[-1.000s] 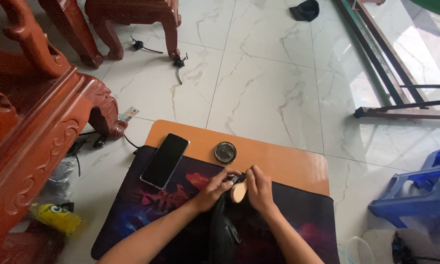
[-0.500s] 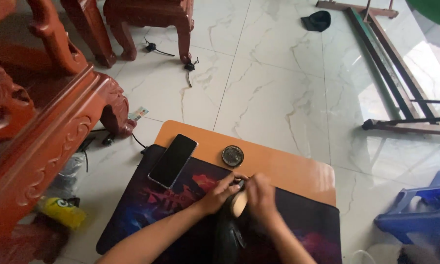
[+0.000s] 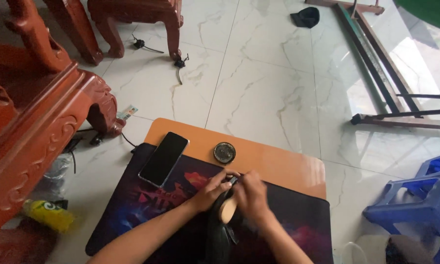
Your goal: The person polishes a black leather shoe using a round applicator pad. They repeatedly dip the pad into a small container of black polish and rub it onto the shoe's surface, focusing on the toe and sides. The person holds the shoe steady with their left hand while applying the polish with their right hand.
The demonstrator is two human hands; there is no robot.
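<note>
Two hands meet at the middle of the dark printed desk mat [image 3: 146, 205], over a black shoe [image 3: 219, 234] that lies lengthwise on the mat, toe away from the camera. Left hand [image 3: 211, 189] is curled around the shoe's toe end, fingers closed on it. Right hand [image 3: 251, 198] is closed around a light wooden brush [image 3: 227, 210], pressing it against the shoe's upper just behind the toe; the brush's pale rounded end shows between the two hands. Right hand is slightly blurred, fingers hard to separate.

Mat covers most of the small orange-brown tabletop [image 3: 283, 164], leaving a bare strip at the far edge. On that strip, just beyond the hands, sits a small round open tin [image 3: 225, 152] with dark contents, apart from the hands. A black smartphone [image 3: 164, 159] lies screen up at the far-left corner, partly on the mat, partly on the bare wood, well left of the tin.

Around: white marble tile floor [image 3: 259, 83], carved reddish wooden furniture [image 3: 39, 117] on the left, yellow bottle [image 3: 46, 215] on the floor under it, blue plastic stool [image 3: 420, 200] at the right, dark metal frame [image 3: 386, 78] lying on the floor upper right, black cap [image 3: 305, 16] near the top edge.
</note>
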